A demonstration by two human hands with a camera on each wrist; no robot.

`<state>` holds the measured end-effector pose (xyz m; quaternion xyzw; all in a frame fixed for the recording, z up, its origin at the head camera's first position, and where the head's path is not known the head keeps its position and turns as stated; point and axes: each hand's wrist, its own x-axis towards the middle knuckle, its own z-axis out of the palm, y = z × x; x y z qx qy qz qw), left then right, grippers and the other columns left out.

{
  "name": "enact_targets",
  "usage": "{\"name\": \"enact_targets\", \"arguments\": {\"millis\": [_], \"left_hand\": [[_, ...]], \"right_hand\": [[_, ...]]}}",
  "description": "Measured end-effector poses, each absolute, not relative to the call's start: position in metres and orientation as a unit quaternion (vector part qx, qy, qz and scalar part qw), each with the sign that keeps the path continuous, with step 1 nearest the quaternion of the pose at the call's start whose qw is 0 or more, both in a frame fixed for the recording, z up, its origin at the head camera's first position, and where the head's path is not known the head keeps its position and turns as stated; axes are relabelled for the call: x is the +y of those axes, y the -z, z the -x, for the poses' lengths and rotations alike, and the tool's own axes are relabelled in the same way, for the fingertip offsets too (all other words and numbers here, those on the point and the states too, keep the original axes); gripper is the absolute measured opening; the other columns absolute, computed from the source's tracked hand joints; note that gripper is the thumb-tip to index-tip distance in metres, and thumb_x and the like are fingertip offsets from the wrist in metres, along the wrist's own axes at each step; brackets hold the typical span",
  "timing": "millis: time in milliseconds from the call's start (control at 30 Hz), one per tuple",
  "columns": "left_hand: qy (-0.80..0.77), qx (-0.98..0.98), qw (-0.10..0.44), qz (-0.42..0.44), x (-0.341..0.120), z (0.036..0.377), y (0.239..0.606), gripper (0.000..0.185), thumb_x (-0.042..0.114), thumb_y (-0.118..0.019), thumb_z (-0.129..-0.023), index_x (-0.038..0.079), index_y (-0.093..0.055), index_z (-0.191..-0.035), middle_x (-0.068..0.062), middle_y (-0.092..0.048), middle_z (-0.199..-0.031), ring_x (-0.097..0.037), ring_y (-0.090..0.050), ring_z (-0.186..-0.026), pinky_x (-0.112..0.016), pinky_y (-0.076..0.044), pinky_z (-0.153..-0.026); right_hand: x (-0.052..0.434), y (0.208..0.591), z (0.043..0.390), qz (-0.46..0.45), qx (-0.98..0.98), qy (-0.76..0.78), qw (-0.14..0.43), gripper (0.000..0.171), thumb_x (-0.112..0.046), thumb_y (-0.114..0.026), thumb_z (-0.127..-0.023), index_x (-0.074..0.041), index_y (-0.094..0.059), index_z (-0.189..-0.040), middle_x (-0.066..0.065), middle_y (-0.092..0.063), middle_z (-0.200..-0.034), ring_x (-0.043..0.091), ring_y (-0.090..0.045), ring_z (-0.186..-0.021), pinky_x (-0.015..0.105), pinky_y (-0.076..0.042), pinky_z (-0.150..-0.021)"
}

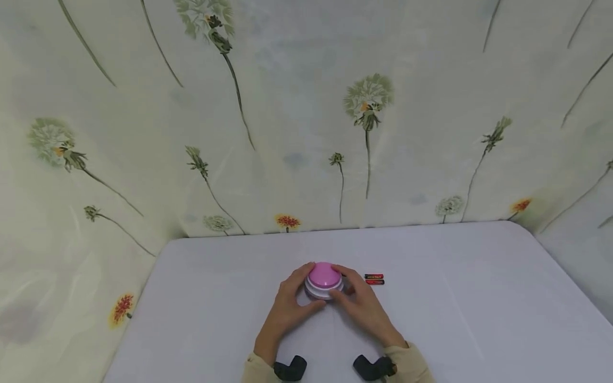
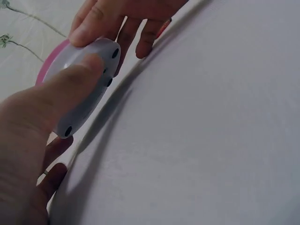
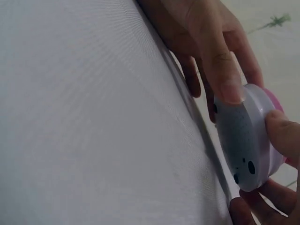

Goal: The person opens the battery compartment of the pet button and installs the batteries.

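Observation:
A round white push button with a pink domed top (image 1: pixel 324 275) is held between both hands just above the table, its near edge tilted up. My left hand (image 1: pixel 287 306) grips its left side, with the thumb on the underside (image 2: pixel 86 108) in the left wrist view. My right hand (image 1: pixel 361 306) grips the right side, its thumb on the white rim and fingers around the edge. Dark round feet and small holes show on the grey underside (image 3: pixel 236 136) in the right wrist view. Some fingertips are hidden behind the button.
Two red-and-black batteries (image 1: pixel 374 276) lie side by side on the white table (image 1: pixel 215 298), just right of the right hand. A cloth printed with dandelions (image 1: pixel 297 117) hangs behind the table. Black wrist mounts (image 1: pixel 290 368) sit at both cuffs.

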<state>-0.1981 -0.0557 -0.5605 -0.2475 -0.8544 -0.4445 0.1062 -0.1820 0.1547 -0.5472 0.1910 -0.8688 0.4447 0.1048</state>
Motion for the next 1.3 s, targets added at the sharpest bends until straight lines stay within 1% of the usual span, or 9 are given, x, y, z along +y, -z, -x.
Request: {"name": "enact_targets", "arguments": {"millis": [133,300,467,600,700,800,967,1100,1300], "left_hand": [[0.445,-0.848,0.115,0.263,-0.057,0.197,0.56,0.081,0.025,-0.082,-0.073,0.025,-0.041,-0.143,-0.001,-0.041,-0.147,-0.018,-0.042,-0.135,-0.051,-0.041,-0.1],[0.437,-0.852,0.126,0.259,-0.056,0.197,0.558,0.074,0.007,-0.075,-0.078,0.03,-0.044,-0.141,0.004,-0.044,-0.144,-0.015,-0.045,-0.132,-0.033,-0.044,-0.102],[0.439,-0.851,0.139,0.251,-0.055,0.199,0.556,0.064,0.009,-0.072,-0.082,0.032,-0.048,-0.137,0.008,-0.048,-0.139,-0.012,-0.049,-0.128,-0.032,-0.046,-0.099],[0.433,-0.853,0.15,0.25,-0.056,0.199,0.555,0.062,0.012,-0.072,-0.083,0.032,-0.049,-0.137,0.01,-0.048,-0.138,-0.012,-0.051,-0.124,-0.031,-0.05,-0.093],[0.433,-0.854,0.147,0.249,-0.056,0.197,0.555,0.062,0.011,-0.071,-0.083,0.03,-0.049,-0.137,0.009,-0.049,-0.14,-0.013,-0.051,-0.126,-0.033,-0.05,-0.092],[0.433,-0.855,0.148,0.243,-0.057,0.194,0.555,0.063,0.011,-0.072,-0.082,0.028,-0.049,-0.138,0.008,-0.052,-0.139,-0.014,-0.053,-0.124,-0.032,-0.051,-0.09],[0.448,-0.85,0.155,0.231,-0.058,0.194,0.556,0.062,0.009,-0.072,-0.081,0.027,-0.05,-0.136,0.006,-0.06,-0.129,-0.008,-0.059,-0.099,-0.022,-0.05,-0.073],[0.469,-0.842,0.147,0.222,-0.057,0.194,0.559,0.059,0.008,-0.072,-0.082,0.025,-0.052,-0.135,0.005,-0.062,-0.123,-0.006,-0.059,-0.091,-0.019,-0.05,-0.069],[0.485,-0.839,0.135,0.209,-0.055,0.196,0.558,0.053,0.015,-0.072,-0.082,0.023,-0.056,-0.132,0.008,-0.064,-0.117,-0.004,-0.059,-0.088,-0.018,-0.051,-0.068]], "right_hand": [[0.153,0.545,0.182,-0.191,-0.864,-0.451,0.113,0.054,-0.029,-0.066,-0.088,-0.019,-0.046,-0.138,0.001,-0.054,-0.134,0.006,-0.057,-0.081,0.025,-0.047,-0.074],[0.153,0.541,0.179,-0.175,-0.865,-0.46,0.1,0.053,-0.029,-0.065,-0.089,-0.02,-0.046,-0.138,0.002,-0.054,-0.135,0.006,-0.057,-0.081,0.025,-0.048,-0.075],[0.154,0.539,0.18,-0.164,-0.865,-0.468,0.079,0.052,-0.032,-0.062,-0.091,-0.024,-0.044,-0.14,0.001,-0.052,-0.138,0.006,-0.058,-0.085,0.026,-0.048,-0.078],[0.155,0.539,0.181,-0.162,-0.858,-0.482,0.074,0.051,-0.032,-0.06,-0.092,-0.025,-0.043,-0.14,-0.002,-0.051,-0.139,0.008,-0.06,-0.088,0.026,-0.049,-0.08],[0.155,0.541,0.18,-0.164,-0.851,-0.494,0.073,0.049,-0.03,-0.059,-0.094,-0.024,-0.043,-0.14,-0.002,-0.05,-0.14,0.012,-0.061,-0.101,0.027,-0.05,-0.084],[0.156,0.545,0.179,-0.164,-0.847,-0.501,0.073,0.047,-0.026,-0.055,-0.096,-0.023,-0.043,-0.14,-0.003,-0.048,-0.141,0.015,-0.056,-0.115,0.027,-0.049,-0.09],[0.155,0.55,0.183,-0.183,-0.836,-0.511,0.078,0.049,-0.018,-0.054,-0.096,-0.02,-0.041,-0.143,0.001,-0.046,-0.144,0.019,-0.05,-0.124,0.025,-0.046,-0.095],[0.155,0.552,0.182,-0.211,-0.823,-0.523,0.074,0.057,-0.014,-0.059,-0.093,-0.012,-0.036,-0.145,0.009,-0.043,-0.146,0.018,-0.048,-0.128,0.023,-0.046,-0.095],[0.159,0.552,0.181,-0.221,-0.824,-0.517,0.068,0.062,-0.022,-0.061,-0.092,-0.012,-0.033,-0.147,0.01,-0.045,-0.145,0.005,-0.055,-0.116,0.017,-0.045,-0.093]]}}
